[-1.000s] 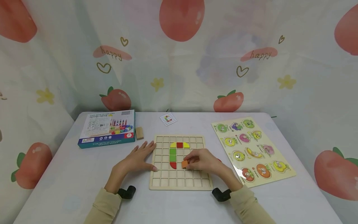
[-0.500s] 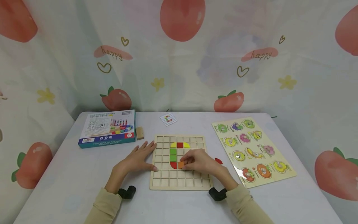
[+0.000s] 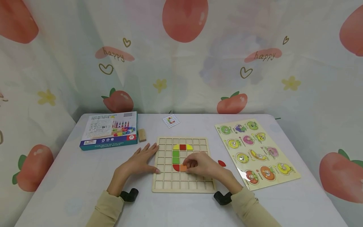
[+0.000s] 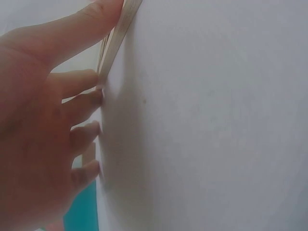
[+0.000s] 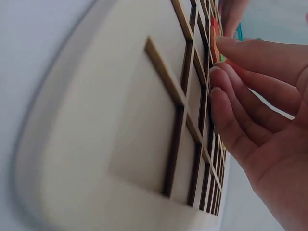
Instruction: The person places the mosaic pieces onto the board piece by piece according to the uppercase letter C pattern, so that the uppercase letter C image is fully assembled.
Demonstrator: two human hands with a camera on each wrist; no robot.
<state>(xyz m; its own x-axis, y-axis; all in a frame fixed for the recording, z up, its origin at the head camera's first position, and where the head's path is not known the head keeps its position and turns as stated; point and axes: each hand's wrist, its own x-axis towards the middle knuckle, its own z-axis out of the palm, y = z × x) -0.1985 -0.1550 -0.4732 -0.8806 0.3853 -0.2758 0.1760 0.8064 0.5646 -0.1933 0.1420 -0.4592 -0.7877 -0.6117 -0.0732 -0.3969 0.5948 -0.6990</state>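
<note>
table [image 3: 85,176]: two boards, one orange tile [image 3: 183,168], pinched.

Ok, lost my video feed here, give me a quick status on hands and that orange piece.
Left hand flat, steadying the grid board at its left edge. Right hand pinching the orange tile, setting it beside the red piece. Nothing in the way.

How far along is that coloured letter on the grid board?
Done: yellow, red and green tiles sit in the grid board, forming a top and left stroke. In hand: right hand sets an orange tile; left hand steadies the board. Left: a red piece lies beside it.
</note>
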